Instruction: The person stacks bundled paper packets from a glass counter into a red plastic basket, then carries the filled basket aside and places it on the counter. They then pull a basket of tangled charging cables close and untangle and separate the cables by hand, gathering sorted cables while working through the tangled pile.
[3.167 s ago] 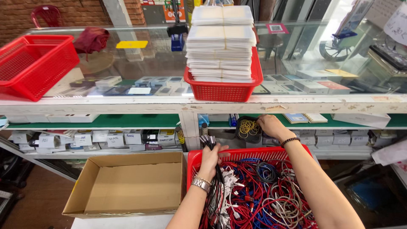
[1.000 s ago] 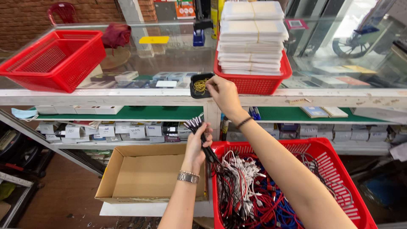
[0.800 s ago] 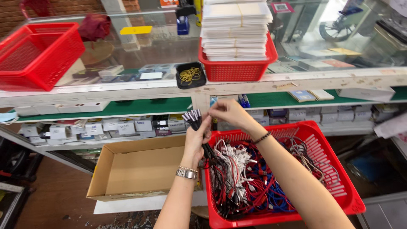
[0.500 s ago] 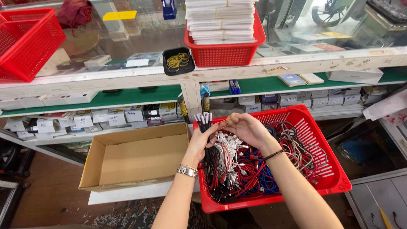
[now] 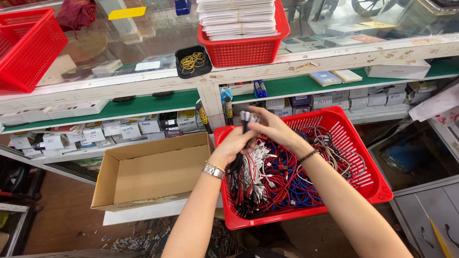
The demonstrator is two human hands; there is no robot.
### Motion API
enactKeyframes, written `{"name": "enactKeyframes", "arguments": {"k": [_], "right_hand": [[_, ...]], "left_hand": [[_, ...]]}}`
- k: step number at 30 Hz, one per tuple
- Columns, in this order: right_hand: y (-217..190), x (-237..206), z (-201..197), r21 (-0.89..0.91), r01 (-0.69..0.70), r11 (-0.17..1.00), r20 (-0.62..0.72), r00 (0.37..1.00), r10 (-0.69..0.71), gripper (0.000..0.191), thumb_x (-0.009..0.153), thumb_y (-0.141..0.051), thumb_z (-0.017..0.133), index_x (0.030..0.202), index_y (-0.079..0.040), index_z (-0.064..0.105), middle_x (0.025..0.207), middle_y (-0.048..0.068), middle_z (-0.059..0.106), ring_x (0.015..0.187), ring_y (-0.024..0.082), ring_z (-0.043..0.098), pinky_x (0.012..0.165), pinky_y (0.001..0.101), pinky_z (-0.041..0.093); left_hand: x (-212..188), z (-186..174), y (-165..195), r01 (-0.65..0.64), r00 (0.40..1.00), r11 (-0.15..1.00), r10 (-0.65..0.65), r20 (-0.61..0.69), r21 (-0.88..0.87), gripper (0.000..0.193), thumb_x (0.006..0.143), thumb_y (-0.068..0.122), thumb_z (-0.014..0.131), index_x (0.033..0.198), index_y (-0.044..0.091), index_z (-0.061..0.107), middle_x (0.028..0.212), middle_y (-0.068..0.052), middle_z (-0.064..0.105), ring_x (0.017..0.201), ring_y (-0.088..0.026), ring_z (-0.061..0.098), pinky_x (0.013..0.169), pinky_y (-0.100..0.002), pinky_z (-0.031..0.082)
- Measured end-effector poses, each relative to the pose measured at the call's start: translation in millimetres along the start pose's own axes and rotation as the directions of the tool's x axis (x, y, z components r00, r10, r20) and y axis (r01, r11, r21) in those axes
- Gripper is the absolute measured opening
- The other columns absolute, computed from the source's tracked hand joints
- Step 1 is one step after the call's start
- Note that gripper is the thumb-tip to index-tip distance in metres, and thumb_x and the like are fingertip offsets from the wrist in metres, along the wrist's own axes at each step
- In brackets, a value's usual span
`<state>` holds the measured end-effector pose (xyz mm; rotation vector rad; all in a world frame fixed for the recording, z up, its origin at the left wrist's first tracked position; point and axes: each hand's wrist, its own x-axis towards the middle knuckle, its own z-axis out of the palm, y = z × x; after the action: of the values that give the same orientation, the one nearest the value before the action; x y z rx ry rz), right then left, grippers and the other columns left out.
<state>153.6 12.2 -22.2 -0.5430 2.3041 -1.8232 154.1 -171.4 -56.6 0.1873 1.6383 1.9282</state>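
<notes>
A glass counter (image 5: 143,52) carries two red baskets (image 5: 248,48) and a black tray (image 5: 192,61).

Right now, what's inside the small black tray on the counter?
The small black tray holds a loose pile of yellow rubber bands. Anything beneath the bands is covered.

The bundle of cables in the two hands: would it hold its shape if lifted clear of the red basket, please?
Probably not: the bundle of cables looks floppy, its strands drooping below the left hand. It may snag, since they trail into the tangle in the red basket. The right hand grips near the plugs.

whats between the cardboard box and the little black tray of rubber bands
In the head view, between cardboard box and black tray: a green shelf over small labelled boxes.
</notes>
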Motion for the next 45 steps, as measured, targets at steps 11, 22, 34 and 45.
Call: {"name": "enactKeyframes", "arguments": {"k": [11,22,34,45], "right_hand": [[-5.5,11.8,-3.6,-0.109,-0.016,0.994,-0.041,0.999,0.012,0.031,0.091,-0.033,0.074,0.107,-0.007,0.066,0.084,0.001,0.068,0.069,0.007,0.059,0.058,0.0238,0.051],[2.2,27.6,-17.4,-0.073,-0.119,0.990,0.026,0.992,0.121,0.059,0.098,-0.055,0.044,0.125,-0.010,0.070,0.124,0.010,0.074,0.116,0.018,0.067,0.097,0.0371,0.051],[-10.3,30.0,1.9,0.129,-0.193,0.973,0.446,0.887,0.117,0.076,0.104,-0.056,0.027,0.147,0.001,0.052,0.155,0.017,0.050,0.147,0.029,0.044,0.123,0.0435,0.030],[-8.6,29.1,25.5,0.584,0.024,0.811,0.028,0.998,-0.050,0.047,0.095,-0.014,0.069,0.137,0.003,0.057,0.129,0.018,0.067,0.122,0.022,0.065,0.105,0.0372,0.053]], "left_hand": [[2.7,6.8,-0.6,0.088,0.948,0.972,-0.015,0.318,-0.216,0.021,0.105,0.022,0.059,0.102,0.001,0.063,0.072,0.000,0.054,0.066,-0.012,0.054,0.056,-0.025,0.041],[-9.5,4.6,7.4,0.179,0.921,0.971,-0.108,0.374,-0.160,0.018,0.103,0.023,0.061,0.105,0.006,0.063,0.072,0.004,0.053,0.057,-0.007,0.045,0.051,-0.023,0.036],[-15.9,-4.3,12.1,0.092,0.877,0.982,-0.157,0.454,0.164,0.035,0.107,0.032,0.059,0.084,0.006,0.054,0.065,0.004,0.049,0.053,-0.008,0.045,0.048,-0.024,0.037],[-3.4,-8.6,21.3,-0.066,0.992,0.994,0.075,0.100,-0.086,0.028,0.104,0.032,0.057,0.086,0.011,0.052,0.062,0.009,0.037,0.049,-0.004,0.030,0.045,-0.025,0.021]]}}
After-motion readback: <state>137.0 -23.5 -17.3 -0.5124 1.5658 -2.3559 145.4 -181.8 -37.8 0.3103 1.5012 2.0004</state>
